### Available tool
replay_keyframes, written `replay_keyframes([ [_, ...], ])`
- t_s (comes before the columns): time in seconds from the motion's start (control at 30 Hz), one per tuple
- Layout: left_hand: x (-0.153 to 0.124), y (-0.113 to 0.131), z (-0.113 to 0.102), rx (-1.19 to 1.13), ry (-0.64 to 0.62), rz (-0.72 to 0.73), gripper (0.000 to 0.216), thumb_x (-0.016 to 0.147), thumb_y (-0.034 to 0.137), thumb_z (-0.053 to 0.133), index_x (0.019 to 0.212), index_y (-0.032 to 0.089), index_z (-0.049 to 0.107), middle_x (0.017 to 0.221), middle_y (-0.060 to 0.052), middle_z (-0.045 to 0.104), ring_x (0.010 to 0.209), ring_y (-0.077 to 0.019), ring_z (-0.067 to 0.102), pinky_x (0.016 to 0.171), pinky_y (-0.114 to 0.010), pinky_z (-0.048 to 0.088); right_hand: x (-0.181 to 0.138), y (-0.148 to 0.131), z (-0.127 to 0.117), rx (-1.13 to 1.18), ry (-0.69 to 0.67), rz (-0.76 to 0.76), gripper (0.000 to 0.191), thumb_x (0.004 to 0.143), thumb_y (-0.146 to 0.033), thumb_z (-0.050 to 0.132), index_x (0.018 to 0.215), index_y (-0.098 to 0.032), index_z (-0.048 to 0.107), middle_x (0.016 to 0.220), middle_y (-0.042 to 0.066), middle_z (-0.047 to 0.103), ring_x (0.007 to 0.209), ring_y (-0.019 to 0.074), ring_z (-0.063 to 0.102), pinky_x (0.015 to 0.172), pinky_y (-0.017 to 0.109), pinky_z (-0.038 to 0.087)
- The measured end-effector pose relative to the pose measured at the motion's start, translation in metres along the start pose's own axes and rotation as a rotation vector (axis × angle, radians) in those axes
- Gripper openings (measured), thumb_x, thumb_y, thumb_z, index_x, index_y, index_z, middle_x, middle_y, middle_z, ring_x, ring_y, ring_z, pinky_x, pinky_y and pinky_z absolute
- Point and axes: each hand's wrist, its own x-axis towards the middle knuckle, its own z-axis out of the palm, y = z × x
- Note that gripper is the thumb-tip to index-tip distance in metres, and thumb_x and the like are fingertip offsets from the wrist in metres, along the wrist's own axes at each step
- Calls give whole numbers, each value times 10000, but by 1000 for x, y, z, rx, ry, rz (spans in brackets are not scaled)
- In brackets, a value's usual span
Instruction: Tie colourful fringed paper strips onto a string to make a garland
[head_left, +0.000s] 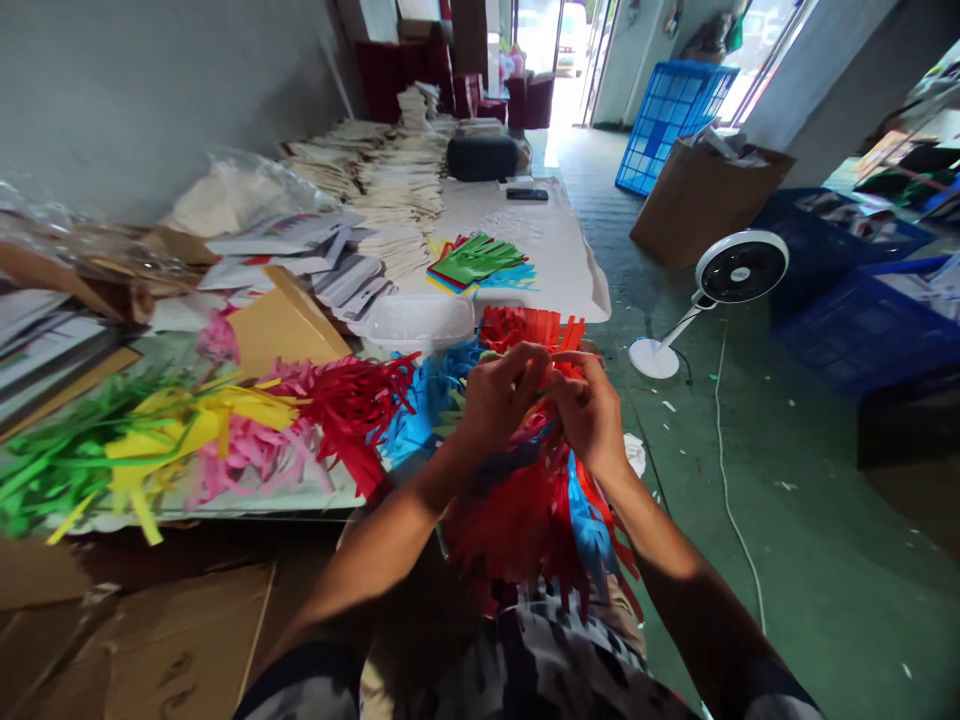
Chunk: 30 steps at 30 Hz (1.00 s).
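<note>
My left hand (501, 397) and my right hand (591, 408) meet over my lap, fingers bent and pinched close together. Between them is the middle of a red-orange paper tassel (517, 326), whose cut strips fan out beyond my fingers; the exact pinch point is hidden. Below my hands, red fringed paper (502, 520) and blue strips (589, 515) hang over my lap. Left of my hands on the table lie a blue tassel (420, 405), a dark red one (360, 400), pink fringe (251, 455), a yellow tassel (172, 430) and green fringe (56, 450).
Flat fringed sheets, green on top (480, 258), lie farther back near a clear plastic tray (420, 320). Stacked pale bundles (397, 190) and a cardboard piece (289, 325) crowd the table's left. On the floor at right stand a white fan (742, 268), a carton (705, 200) and blue crates (664, 125).
</note>
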Motion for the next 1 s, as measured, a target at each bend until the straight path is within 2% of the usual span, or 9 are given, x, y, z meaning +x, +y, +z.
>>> replay_keyframes([
  [0.1, 1, 0, 0, 158, -12, 132, 342, 1092, 440, 485, 1034, 210, 731, 684, -2, 671, 662, -147, 618, 691, -285, 390, 4, 3, 0, -2, -5, -16, 336, 967, -579, 668, 1020, -248, 648, 584, -52, 582, 494, 120, 521, 474, 247, 347],
  [0.23, 8, 1, -4, 166, -79, 39, 407, 1109, 461, 430, 1076, 201, 741, 725, -8, 700, 622, -130, 601, 640, -276, 372, 7, 2, -7, -78, 16, -112, 332, 994, -511, 643, 837, -220, 616, 566, -58, 535, 491, 95, 444, 489, 241, 300],
  [0.37, 19, -6, -26, 135, -462, 29, 500, 1088, 509, 463, 866, 196, 784, 713, -5, 709, 650, -125, 612, 643, -258, 409, 11, -12, -23, -255, 18, -259, 227, 1050, -388, 563, 902, -226, 621, 602, -53, 556, 517, 100, 444, 538, 264, 311],
  [0.47, 30, -6, -63, 290, -675, 165, 435, 1011, 563, 607, 846, 217, 813, 900, -44, 782, 869, -178, 700, 824, -293, 499, 17, -26, -33, -368, -66, -335, 189, 1061, -351, 551, 945, -223, 627, 640, -35, 618, 539, 108, 505, 564, 278, 348],
  [0.53, 39, 4, -90, 488, -597, 200, 423, 895, 643, 732, 987, 242, 831, 1146, -81, 786, 1125, -270, 687, 981, -392, 504, 21, -34, -35, -396, -119, -366, 181, 1060, -345, 557, 954, -219, 634, 658, -26, 641, 548, 109, 524, 568, 283, 363],
  [0.63, 53, 26, -109, 567, -483, 242, 761, 722, 708, 855, 1286, 207, 753, 1445, -158, 666, 1409, -402, 517, 1170, -570, 385, 23, -44, -32, -401, -193, -385, 206, 1063, -360, 563, 944, -215, 648, 683, -21, 660, 553, 105, 531, 562, 281, 379],
  [0.73, 58, 37, -92, 193, -616, 242, 790, 634, 569, 961, 1291, 197, 731, 1429, -139, 674, 1407, -387, 516, 1196, -553, 367, 21, -55, -27, -359, -243, -411, 236, 1067, -393, 564, 952, -214, 668, 728, -13, 683, 580, 108, 561, 572, 276, 419],
  [0.83, 47, 30, -56, -408, -925, -1, 397, 735, 407, 902, 1003, 152, 756, 1043, -78, 769, 1048, -268, 687, 960, -410, 543, 18, -67, -26, -335, -261, -469, 216, 1063, -365, 568, 973, -207, 684, 774, -1, 705, 627, 117, 602, 609, 273, 462],
  [1.0, 17, 17, -20, -703, -1052, -121, 241, 850, 383, 775, 829, 150, 718, 846, -69, 761, 822, -213, 709, 826, -377, 593, 16, -79, -27, -371, -302, -548, 184, 1043, -303, 607, 937, -196, 713, 772, -15, 706, 617, 98, 576, 629, 250, 450],
])
